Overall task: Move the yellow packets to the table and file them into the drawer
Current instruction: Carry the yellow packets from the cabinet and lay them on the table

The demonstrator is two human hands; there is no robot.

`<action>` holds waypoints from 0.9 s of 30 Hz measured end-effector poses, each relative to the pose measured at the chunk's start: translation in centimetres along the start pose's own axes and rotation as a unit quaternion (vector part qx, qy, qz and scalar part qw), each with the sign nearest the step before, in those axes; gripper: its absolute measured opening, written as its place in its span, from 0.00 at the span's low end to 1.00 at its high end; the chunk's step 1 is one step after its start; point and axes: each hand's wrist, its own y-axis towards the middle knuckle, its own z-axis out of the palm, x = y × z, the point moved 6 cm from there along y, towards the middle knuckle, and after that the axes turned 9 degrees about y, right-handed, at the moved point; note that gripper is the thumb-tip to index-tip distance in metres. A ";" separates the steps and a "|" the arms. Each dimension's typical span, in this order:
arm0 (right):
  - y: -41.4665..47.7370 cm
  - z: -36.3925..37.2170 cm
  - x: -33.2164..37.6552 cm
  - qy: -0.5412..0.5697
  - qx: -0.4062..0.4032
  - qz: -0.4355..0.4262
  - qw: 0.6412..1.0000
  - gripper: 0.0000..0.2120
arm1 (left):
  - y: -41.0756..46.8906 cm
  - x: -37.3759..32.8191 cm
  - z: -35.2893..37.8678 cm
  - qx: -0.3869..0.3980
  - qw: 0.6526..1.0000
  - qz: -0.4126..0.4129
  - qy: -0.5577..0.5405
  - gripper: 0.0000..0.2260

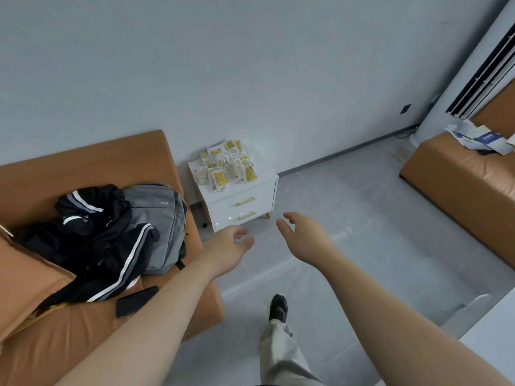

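**A:** What kind of room?

**B:** Sitting room or lounge. Home or office, can't tell.

**A:** Evidence?

**B:** Reference point: white two-drawer side cabinet [242,201] against the pale wall [250,65]. Tan leather-look sofa [83,162] just left of it. Matching second sofa [459,185] well to its right, across the grey tiled floor [348,218].

**A:** More?

**B:** Floor-standing air conditioner [433,122] in the corner far right of the cabinet, wall socket [405,108] near it. Left of the cabinet, on the sofa: grey backpack [161,218], black striped jacket [92,224], phone [136,301]. Loose papers [479,136] on the second sofa.
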 end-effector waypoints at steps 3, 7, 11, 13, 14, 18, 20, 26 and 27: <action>7.1 0.1 0.0 0.016 0.013 0.005 1.000 0.26 | 6.6 0.7 -1.3 -0.006 1.000 -0.011 0.016 0.20; 16.1 -0.1 0.0 0.017 0.054 0.027 0.998 0.26 | 14.8 1.8 -3.5 -0.004 0.998 -0.065 0.018 0.19; 24.1 -0.2 0.3 0.008 0.104 0.057 0.993 0.26 | 22.1 2.5 -5.9 -0.021 0.993 -0.117 -0.003 0.18; 27.9 -0.1 0.8 0.007 0.118 0.070 0.991 0.26 | 25.4 3.1 -7.0 -0.033 0.988 -0.148 -0.036 0.17; 29.7 0.2 1.0 0.008 0.125 0.078 0.989 0.26 | 26.8 3.5 -7.5 -0.033 0.985 -0.164 -0.051 0.16; 36.6 1.9 1.9 0.029 0.149 0.120 0.981 0.26 | 32.8 6.4 -9.0 -0.027 0.968 -0.223 -0.110 0.15; 40.1 3.1 1.9 0.033 0.154 0.145 0.977 0.25 | 36.1 8.4 -9.6 -0.023 0.959 -0.252 -0.127 0.14; 50.0 7.7 0.8 0.041 0.141 0.246 0.958 0.25 | 47.3 15.4 -9.8 0.008 0.930 -0.330 -0.164 0.06; 51.3 8.4 0.5 0.041 0.140 0.269 0.952 0.25 | 48.9 16.2 -9.9 0.020 0.925 -0.342 -0.166 0.08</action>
